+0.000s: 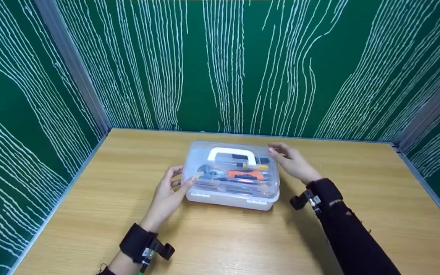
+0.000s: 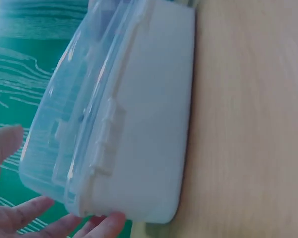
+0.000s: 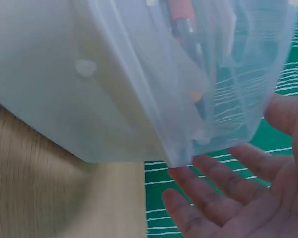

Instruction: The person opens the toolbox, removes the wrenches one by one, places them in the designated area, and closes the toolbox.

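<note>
A toolbox with a see-through lid and a white handle sits on the wooden table. Through the lid show an orange-and-black tool, some yellow-and-black pieces and other tools, their exact kinds unclear. My left hand is at the box's left side, its fingertips touching the end wall in the left wrist view and its thumb near the lid. At the right rear corner is my right hand; in the right wrist view its loosely extended fingers touch the rim and its thumb meets the lid. Neither hand curls round the box.
The wooden table stretches to both sides and in front of the box. Green panels with white wavy lines enclose its back and sides, joined by grey corner posts. Each wrist wears a black band with a small camera.
</note>
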The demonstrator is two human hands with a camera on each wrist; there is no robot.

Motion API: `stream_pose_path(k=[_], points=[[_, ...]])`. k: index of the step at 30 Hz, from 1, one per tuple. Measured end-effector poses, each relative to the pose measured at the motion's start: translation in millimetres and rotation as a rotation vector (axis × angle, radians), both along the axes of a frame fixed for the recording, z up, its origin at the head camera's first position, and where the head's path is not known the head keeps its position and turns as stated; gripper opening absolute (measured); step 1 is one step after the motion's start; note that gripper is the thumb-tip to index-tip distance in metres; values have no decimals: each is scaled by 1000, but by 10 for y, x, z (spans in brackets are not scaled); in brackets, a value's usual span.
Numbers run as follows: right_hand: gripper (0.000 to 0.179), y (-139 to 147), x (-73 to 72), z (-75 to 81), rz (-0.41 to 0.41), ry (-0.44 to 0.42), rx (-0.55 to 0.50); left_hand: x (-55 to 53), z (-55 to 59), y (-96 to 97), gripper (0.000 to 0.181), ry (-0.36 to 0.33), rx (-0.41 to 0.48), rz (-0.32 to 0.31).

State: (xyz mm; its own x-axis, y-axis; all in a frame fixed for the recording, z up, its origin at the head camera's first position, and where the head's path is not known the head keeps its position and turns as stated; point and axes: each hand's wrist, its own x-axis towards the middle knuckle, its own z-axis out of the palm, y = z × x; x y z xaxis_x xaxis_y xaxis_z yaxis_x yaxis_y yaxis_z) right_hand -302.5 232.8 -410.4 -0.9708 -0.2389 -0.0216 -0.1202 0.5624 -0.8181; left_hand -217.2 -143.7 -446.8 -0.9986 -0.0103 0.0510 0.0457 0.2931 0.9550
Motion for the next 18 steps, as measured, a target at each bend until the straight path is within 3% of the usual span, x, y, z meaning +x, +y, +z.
stream_pose_path(k=[5, 8, 18], points=[[60, 16, -29, -36, 29, -25, -30, 18, -58, 46, 52, 72, 28, 30], [61, 34, -3, -52, 31, -21, -27, 8, -65, 64, 50, 80, 35, 40], [59, 166, 239, -82, 5, 80, 40, -115, -62, 85, 47, 86, 48, 34]])
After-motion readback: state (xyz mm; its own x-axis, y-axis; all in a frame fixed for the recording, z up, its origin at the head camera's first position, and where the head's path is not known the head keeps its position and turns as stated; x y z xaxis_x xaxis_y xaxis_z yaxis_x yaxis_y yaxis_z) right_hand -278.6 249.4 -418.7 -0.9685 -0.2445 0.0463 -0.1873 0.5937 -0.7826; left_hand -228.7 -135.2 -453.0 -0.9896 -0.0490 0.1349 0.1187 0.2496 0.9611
